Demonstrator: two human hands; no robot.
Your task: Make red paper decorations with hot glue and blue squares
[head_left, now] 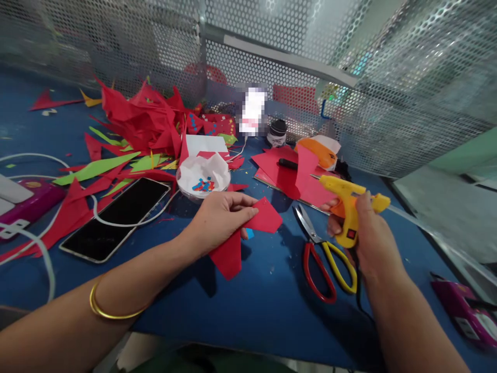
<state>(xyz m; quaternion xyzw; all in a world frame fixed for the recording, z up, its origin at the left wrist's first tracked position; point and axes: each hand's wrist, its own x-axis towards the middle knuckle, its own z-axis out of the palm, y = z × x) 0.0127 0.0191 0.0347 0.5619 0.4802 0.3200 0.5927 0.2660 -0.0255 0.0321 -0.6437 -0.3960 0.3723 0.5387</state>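
Observation:
My left hand [223,220] pinches a red paper piece [267,216] over the blue table [248,305]; one part points right and another hangs below the fingers. A bit of blue [249,233] shows just under the fingertips. On the right, my right hand [365,233] is wrapped round a yellow glue gun [348,207], whose nozzle points left. Scissors [313,237] with one red and one yellow handle lie partly open between the hands. Behind my left hand stands a clear round bowl [188,186] lined with white paper, holding small blue and red bits.
Red [135,116] and green scraps [97,168] are heaped at the back left. A dark-screened phone [116,217] and white cables lie at the left. Red sheets [277,171] lie behind the scissors, near an orange roll [318,153]. A lit phone [253,111] stands against the mesh.

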